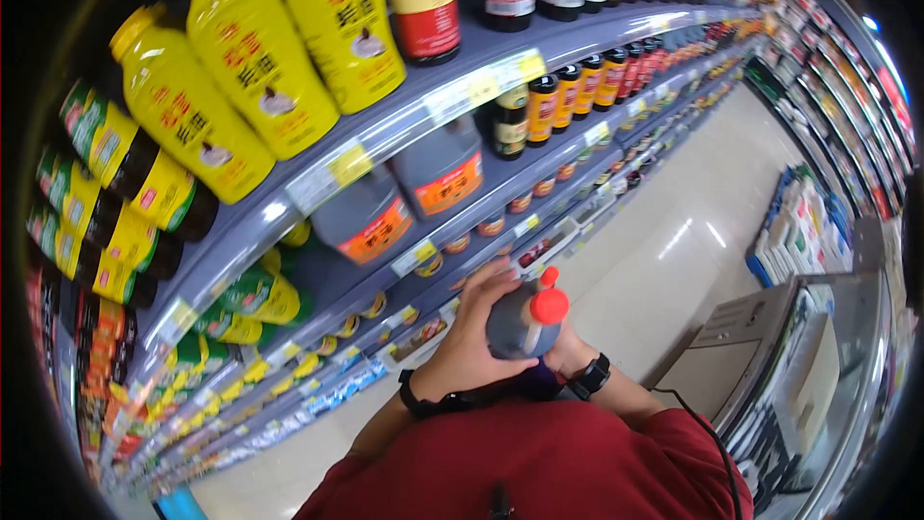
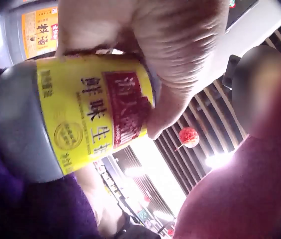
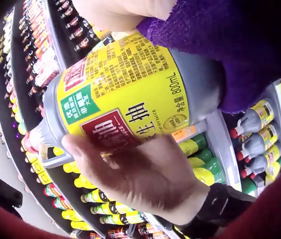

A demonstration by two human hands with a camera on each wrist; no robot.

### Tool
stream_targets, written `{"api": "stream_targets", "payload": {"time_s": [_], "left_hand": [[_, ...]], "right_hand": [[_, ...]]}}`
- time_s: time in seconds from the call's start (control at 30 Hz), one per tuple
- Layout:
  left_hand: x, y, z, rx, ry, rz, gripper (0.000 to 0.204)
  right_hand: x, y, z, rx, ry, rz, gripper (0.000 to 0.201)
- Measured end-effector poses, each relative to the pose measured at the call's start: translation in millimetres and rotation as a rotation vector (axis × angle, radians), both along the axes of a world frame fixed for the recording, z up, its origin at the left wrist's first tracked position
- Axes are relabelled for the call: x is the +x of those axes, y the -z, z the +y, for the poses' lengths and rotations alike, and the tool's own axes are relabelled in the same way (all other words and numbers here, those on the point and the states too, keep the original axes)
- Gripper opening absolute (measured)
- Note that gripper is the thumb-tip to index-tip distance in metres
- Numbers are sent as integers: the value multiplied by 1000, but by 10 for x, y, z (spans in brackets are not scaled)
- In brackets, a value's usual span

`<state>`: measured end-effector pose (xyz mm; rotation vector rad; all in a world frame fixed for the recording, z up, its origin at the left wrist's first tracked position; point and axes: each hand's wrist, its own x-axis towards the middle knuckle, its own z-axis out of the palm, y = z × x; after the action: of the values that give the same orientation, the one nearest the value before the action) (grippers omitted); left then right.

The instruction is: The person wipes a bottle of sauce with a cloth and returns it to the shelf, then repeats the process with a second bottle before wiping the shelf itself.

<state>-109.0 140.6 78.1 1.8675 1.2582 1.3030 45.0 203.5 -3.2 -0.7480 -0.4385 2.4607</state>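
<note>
— Supermarket aisle, sauces on every level of the shelving (image 1: 289,207) to the person's left, pale floor (image 1: 674,250) running off ahead. What's being held?

— A soy sauce bottle (image 1: 525,323), grey plastic with a red cap (image 1: 550,305) and a yellow label, carried at chest height in front of the red sleeve (image 1: 577,462), just clear of the shelf edge.

— How do the hands sit on it?

— The left hand (image 1: 472,327) wraps the shelf-side of the body, fingers (image 2: 180,59) curled over the label and pressed close together. The right hand (image 3: 145,174) cups it from the other side, thumb laid across the label, fingers closed round the barrel. A purple cloth (image 3: 235,45) lies against the bottle near its base.

— Heavy, would you say?

— Fairly, I'd judge; the label reads 800 mL and it looks full. The plastic should be stiff enough to squeeze a little without harm, but the glossy label may be slick. The wide barrel seems the safest hold, or the moulded handle loop (image 3: 55,159) by the neck.

— Anything in the way?

— Big yellow bottles (image 1: 241,67) lean out overhead, dark jugs (image 1: 404,197) sit on the shelf below them, and rows of small dark bottles (image 1: 568,87) run down the aisle. A grey trolley (image 1: 770,356) stands close on the right, so there's little room to swing an elbow
</note>
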Motion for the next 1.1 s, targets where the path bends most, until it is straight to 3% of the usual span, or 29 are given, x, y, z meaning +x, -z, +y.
{"api": "stream_targets", "payload": {"time_s": [0.07, 0.13, 0.27, 0.4, 0.5, 0.63, 0.73, 0.8, 0.83, 0.93, 1.1], "left_hand": [[-49, 42, -12, -44, -9, 0, 88], [-104, 54, -38, -217, 113, -122, 87], [-155, 14, -41, -261, -8, 128, 94], [-42, 247, -45, -283, -124, 97, 94], [126, 451, -37, -321, -369, -58, 90], [208, 653, -9, -370, -385, -251, 91], [129, 623, -18, -368, -218, -273, 94], [66, 642, -6, -427, 34, -437, 97], [82, 639, 6, -443, 66, -493, 99], [14, 606, 78, -517, 207, -276, 102], [137, 507, 59, -466, 156, -283, 101]], "right_hand": [[-17, -15, 48, -52, -30, -29, 34], [-8, 30, 94, -19, -93, -84, 34], [-14, 146, 179, 54, -226, -210, 35], [0, 189, 192, 99, -223, -275, 35], [80, 238, 249, -3, -228, -233, 39], [168, 213, 285, 67, -307, -236, 40], [222, 211, 299, 77, -309, -244, 41], [273, 194, 336, 183, -368, -252, 43], [310, 226, 372, 233, -405, -265, 45], [317, 175, 386, 315, -471, -284, 47], [323, 103, 369, 398, -428, -310, 50]]}}
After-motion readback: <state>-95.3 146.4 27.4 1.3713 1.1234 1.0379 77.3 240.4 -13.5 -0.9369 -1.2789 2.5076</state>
